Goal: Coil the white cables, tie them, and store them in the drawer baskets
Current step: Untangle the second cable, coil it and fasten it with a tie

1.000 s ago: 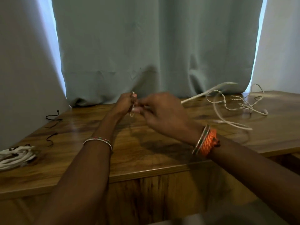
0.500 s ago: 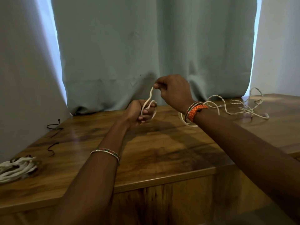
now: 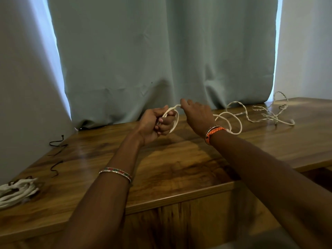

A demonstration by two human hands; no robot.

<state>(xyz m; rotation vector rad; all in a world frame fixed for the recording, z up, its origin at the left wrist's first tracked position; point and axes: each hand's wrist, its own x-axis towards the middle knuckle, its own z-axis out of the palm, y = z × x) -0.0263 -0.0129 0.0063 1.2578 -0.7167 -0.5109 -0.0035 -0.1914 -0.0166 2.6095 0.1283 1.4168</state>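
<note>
My left hand [image 3: 158, 124] grips a small loop of white cable [image 3: 177, 121] above the middle of the wooden table [image 3: 179, 169]. Just to its right, my right hand [image 3: 196, 114] pinches the same cable at the top of the loop. From there the cable runs behind my right wrist in loose rings [image 3: 233, 121] and trails across the table to a tangled end [image 3: 274, 115] at the far right. A finished bundle of white cable [image 3: 16, 192] lies at the table's left edge. No drawer baskets are in view.
Thin black ties [image 3: 57, 141] lie on the table at the back left, another black tie [image 3: 55, 167] nearer the bundle. A grey-green curtain [image 3: 161, 60] hangs down to the table's back edge. The table's front edge [image 3: 179, 198] runs below my forearms.
My hands met at the table centre, then my right hand lifted a length of cable. Now it has come down beside the left hand, which holds a larger loop. Slack rings lie closer.
</note>
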